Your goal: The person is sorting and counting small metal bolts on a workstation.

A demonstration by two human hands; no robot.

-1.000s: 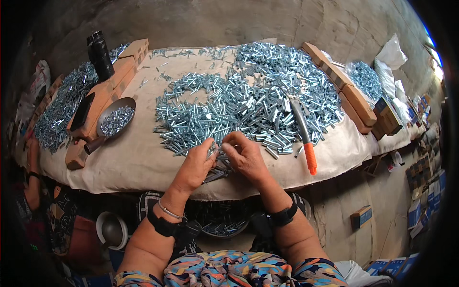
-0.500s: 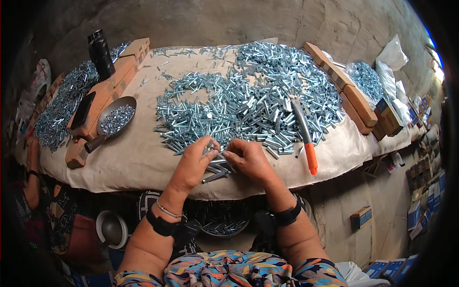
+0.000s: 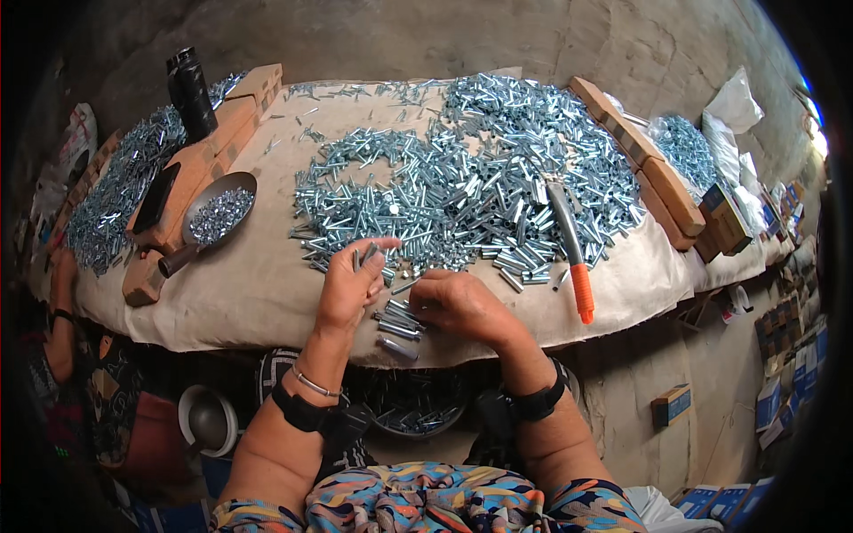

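Note:
My left hand [image 3: 345, 289] is raised just in front of the heap, closed around a few slim metal bolts [image 3: 363, 256] that stick up by the thumb. The index finger stretches toward the right. My right hand [image 3: 460, 306] is low over the cloth, palm down with curled fingers; its fingertips and anything in them are hidden. Between my hands, near the table's front edge, lies a small group of metal sleeves [image 3: 400, 327]. Beyond them spreads a large heap of shiny bolts and sleeves [image 3: 498, 191].
A tool with an orange handle [image 3: 582, 289] lies on the heap's right side. Left of it all, a pan of small metal parts [image 3: 220, 216] leans by bricks [image 3: 191, 182] bearing a phone [image 3: 156, 197] and a black bottle [image 3: 190, 98]. More bricks [image 3: 653, 173] border the right.
My hands have moved apart. The left has risen slightly and turned, showing the bolts in it; the right has come down toward the cloth, and the small group of sleeves shows more fully.

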